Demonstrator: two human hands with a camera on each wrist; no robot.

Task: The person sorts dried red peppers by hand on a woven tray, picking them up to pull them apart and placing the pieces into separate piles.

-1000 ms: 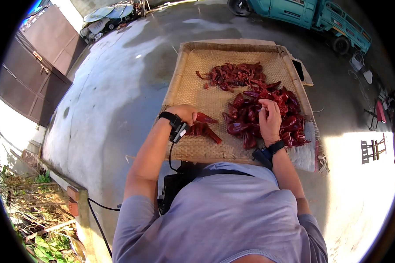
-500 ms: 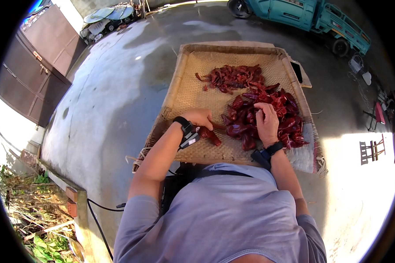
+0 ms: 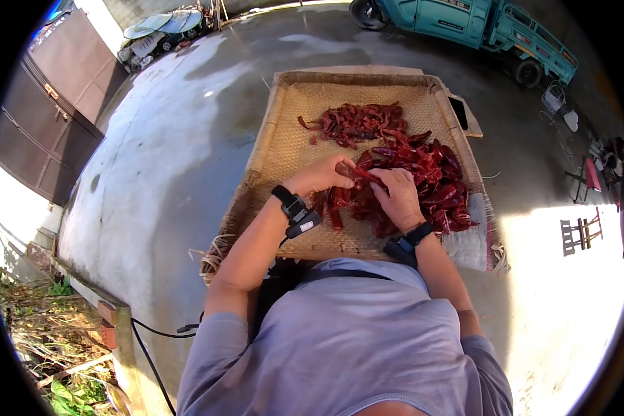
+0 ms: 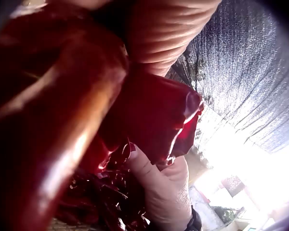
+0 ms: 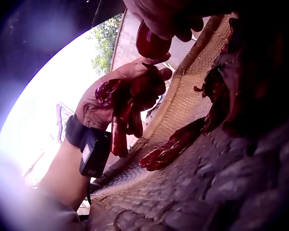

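Note:
Over the middle of a woven tray (image 3: pixel 284 132), my two hands are close together. My left hand (image 3: pixel 320 175) grips several dark red peppers; in the right wrist view some peppers (image 5: pixel 119 130) hang below its palm. My right hand (image 3: pixel 399 196) comes from the right and pinches a red pepper (image 3: pixel 369 175) between thumb and fingers. Close up in the left wrist view, a glossy pepper (image 4: pixel 149 115) shows an open, ragged end, with the right thumb beneath it. A heap of whole peppers (image 3: pixel 451 194) lies beside the right hand.
Narrow red pepper pieces (image 3: pixel 360 123) lie in a second heap toward the tray's far side. A dark flat object (image 3: pixel 458 111) rests on a board at the right edge. Pale cloth (image 3: pixel 468 244) sticks out at the near right. A teal three-wheeler (image 3: pixel 464 28) stands beyond.
My left hand has moved right from the tray's left side, carrying peppers to the middle. My right hand has shifted left off the heap to meet it and now pinches a pepper.

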